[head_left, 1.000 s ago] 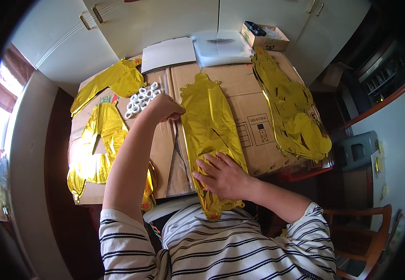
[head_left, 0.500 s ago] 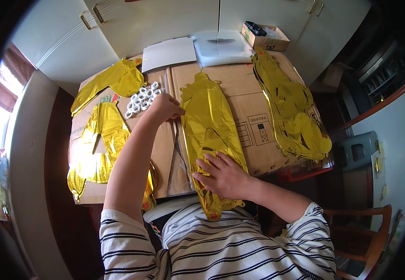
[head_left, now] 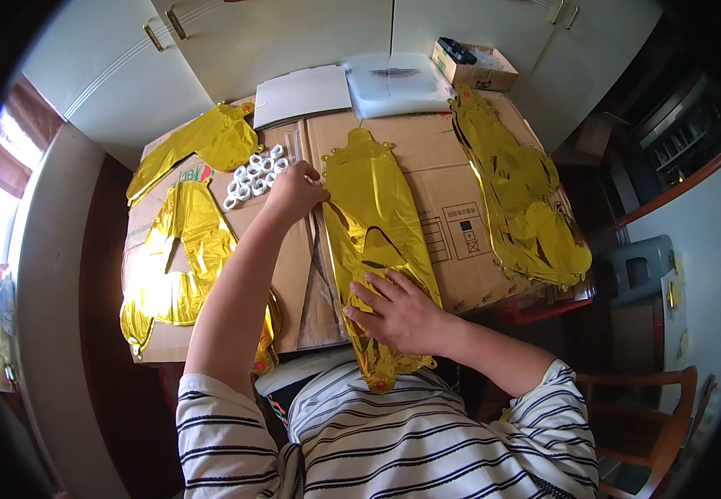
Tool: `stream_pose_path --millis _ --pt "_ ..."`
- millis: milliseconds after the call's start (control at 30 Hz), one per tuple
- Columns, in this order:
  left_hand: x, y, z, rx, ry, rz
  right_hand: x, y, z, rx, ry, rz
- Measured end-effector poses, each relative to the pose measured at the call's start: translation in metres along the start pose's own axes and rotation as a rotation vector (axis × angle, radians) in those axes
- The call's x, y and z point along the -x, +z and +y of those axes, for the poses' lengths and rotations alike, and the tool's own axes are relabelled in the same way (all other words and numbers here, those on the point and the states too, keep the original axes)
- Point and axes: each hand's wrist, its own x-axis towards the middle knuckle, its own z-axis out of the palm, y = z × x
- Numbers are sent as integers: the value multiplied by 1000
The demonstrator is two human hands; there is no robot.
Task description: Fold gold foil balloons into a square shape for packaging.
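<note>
- One flat gold foil balloon (head_left: 369, 183) is laid lengthwise over the near edge of the cardboard (head_left: 439, 179).
- Its left side is met by the curled left hand (head_left: 298, 191); any grip cannot be told.
- Its lower half is covered by the spread right hand (head_left: 402, 318), apart from the left.
- White rolls (head_left: 253, 173) are clustered near the left hand.

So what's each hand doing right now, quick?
Left hand: curled at the gold foil's edge; can't tell if it's pinching.
Right hand: open, spread on the same foil.
</note>
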Motion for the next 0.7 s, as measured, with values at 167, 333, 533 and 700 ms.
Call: stream_pose_path --millis 167,333,533,700 --pt "56 3 11 -184 569 271 2 5 2 -3 -2 61" --pt "137 8 3 -242 917 86 0 4 0 -15 -7 75" --pt "129 15 -6 -228 808 49 0 0 -2 10 -8 71" --pt "94 8 -19 -353 765 67 1 1 -2 2 -15 79"
